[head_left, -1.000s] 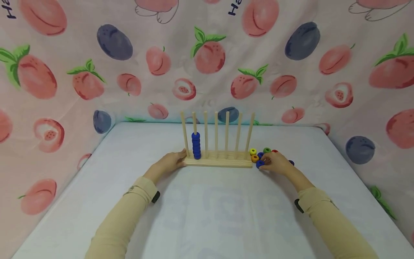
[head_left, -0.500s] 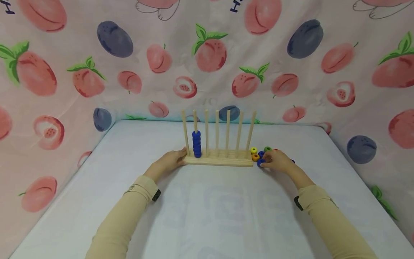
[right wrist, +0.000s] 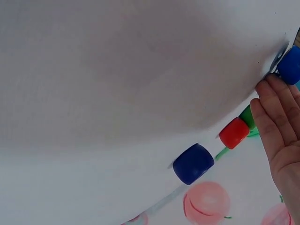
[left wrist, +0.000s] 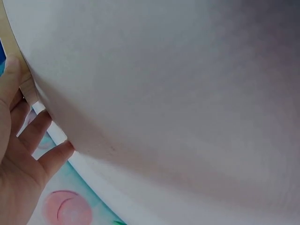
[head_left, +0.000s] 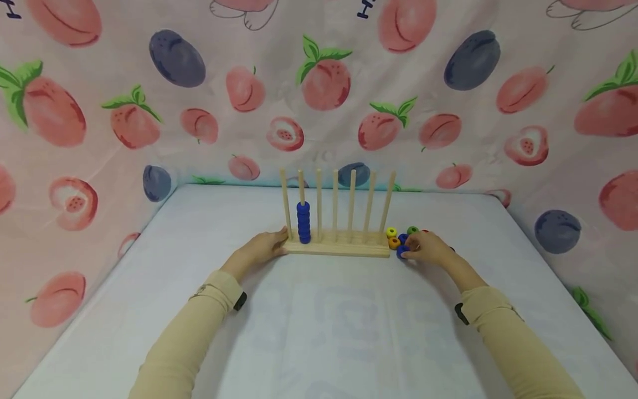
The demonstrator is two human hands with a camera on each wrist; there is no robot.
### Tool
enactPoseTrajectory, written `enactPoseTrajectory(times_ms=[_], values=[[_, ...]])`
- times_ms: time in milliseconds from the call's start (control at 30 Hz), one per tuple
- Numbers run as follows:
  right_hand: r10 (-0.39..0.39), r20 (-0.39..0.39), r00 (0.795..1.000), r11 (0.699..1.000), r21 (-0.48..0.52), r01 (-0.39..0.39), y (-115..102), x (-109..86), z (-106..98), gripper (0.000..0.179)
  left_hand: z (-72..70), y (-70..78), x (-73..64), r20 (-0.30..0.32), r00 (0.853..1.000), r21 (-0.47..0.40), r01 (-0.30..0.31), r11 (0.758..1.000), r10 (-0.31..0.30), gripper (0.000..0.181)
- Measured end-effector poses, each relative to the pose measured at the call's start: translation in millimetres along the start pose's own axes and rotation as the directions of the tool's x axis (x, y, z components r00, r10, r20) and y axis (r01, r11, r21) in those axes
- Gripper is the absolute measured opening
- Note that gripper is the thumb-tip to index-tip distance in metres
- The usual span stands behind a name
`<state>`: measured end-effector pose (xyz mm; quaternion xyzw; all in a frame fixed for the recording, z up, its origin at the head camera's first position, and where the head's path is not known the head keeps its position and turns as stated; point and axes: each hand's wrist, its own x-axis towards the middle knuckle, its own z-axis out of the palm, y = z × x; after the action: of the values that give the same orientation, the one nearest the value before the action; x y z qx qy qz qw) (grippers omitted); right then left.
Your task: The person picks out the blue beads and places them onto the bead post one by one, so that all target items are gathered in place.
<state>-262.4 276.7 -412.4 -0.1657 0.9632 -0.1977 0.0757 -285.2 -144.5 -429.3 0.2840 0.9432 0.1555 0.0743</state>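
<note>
A wooden rack (head_left: 344, 250) with several upright pegs stands on the white table. Blue beads (head_left: 303, 223) are stacked on its second peg from the left; the other pegs are bare. My left hand (head_left: 260, 249) grips the rack's left end, with the thumb (left wrist: 11, 77) on the front of the base and fingers around the end. To the right of the rack, my right hand (head_left: 427, 249) pinches a blue bead (head_left: 401, 252) low over the table. In the right wrist view that bead (right wrist: 289, 65) sits at the fingertips, partly cut off by the frame edge.
Beside the rack's right end lie loose beads: a yellow one (head_left: 391, 232), an orange one (head_left: 394, 243), another blue one (head_left: 402, 238) and a green one (head_left: 412, 230). A red bead (right wrist: 234, 133) and a further blue bead (right wrist: 193, 164) lie behind the right hand. Fruit-print cloth (head_left: 319, 133) hangs behind.
The head view has tilted slightly, so the scene sits a little higher in frame. Both hands keep their places, the left at the rack and the right at the blue bead.
</note>
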Motion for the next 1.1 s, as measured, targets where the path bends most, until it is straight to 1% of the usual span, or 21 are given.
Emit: enactPoseTrajectory(times_ms=[267,433,533,667,767,867,967,1100], values=[[-0.008,0.005,1.000,1.000,-0.010,0.008,4.4,-3.5,-3.0,0.033,0.5,4.5,4.8,0.007,1.000,0.018,-0.010,1.000,0.010,0.058],[-0.013,0.006,1.000,1.000,-0.015,0.013,5.0,-4.0,-3.4,0.033,1.5,5.0,4.8,0.012,1.000,0.026,0.000,1.000,0.000,0.059],[-0.011,0.023,1.000,1.000,-0.004,0.011,3.0,-3.9,-3.4,0.034,1.2,3.6,2.5,0.001,1.000,0.045,-0.012,0.999,0.012,0.059],[-0.013,0.043,0.999,1.000,0.002,0.013,-1.9,-1.5,-3.5,0.034,-1.8,0.9,-1.8,0.006,1.000,0.067,-0.004,0.998,0.004,0.060],[-0.026,0.031,0.999,1.000,-0.003,0.026,-5.3,0.9,-4.7,0.033,-5.6,-1.0,-2.1,0.004,1.000,0.074,0.011,0.997,-0.011,0.060],[-0.043,0.022,0.999,0.999,-0.008,0.043,-6.6,1.9,-6.2,0.033,-8.2,-1.7,-0.7,-0.001,1.000,0.076,0.012,0.997,-0.012,0.058],[-0.045,0.028,0.999,0.999,-0.012,0.045,-5.1,0.7,-5.6,0.034,-8.0,-1.0,-0.1,0.017,1.000,0.061,0.005,0.998,-0.006,0.058],[-0.038,0.022,0.999,0.999,0.005,0.038,0.2,-1.3,-1.4,0.033,-4.7,0.3,-1.2,0.041,0.999,0.056,-0.004,0.998,0.002,0.057]])
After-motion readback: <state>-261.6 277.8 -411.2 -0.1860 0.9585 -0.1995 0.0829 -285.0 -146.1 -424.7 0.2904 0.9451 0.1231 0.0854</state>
